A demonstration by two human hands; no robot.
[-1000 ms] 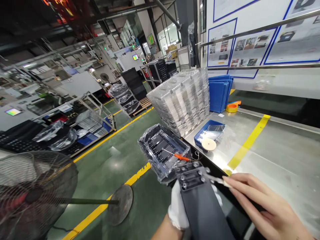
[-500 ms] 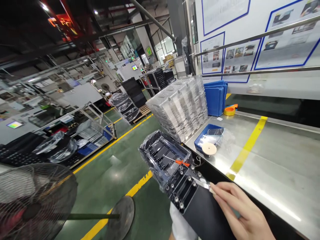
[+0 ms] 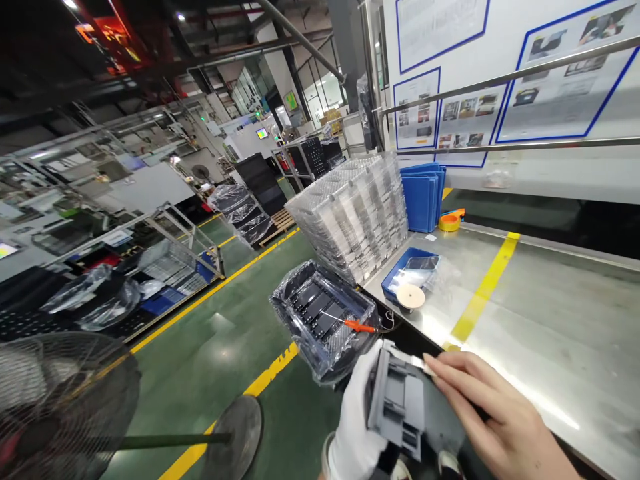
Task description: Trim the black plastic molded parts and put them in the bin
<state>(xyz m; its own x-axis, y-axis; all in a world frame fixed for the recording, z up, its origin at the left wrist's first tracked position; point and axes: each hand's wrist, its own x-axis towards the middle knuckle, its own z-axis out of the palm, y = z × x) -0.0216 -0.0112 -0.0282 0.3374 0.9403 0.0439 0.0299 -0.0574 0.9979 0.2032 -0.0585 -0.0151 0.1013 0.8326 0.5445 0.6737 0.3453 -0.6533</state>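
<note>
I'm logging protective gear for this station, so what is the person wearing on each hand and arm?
The left hand wears a white fabric glove with a ribbed cuff ending at the wrist. The right hand is bare, with no glove and no ring or watch in view. No sleeve shows on either forearm within the frame.

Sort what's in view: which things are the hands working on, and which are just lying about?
In hand:
left hand, gloved, holding the grey part
right hand, bare, holding a thin blade to the part

Lying about:
bagged bin
orange-handled tool
clear tray stack
blue tray
tape roll
</note>
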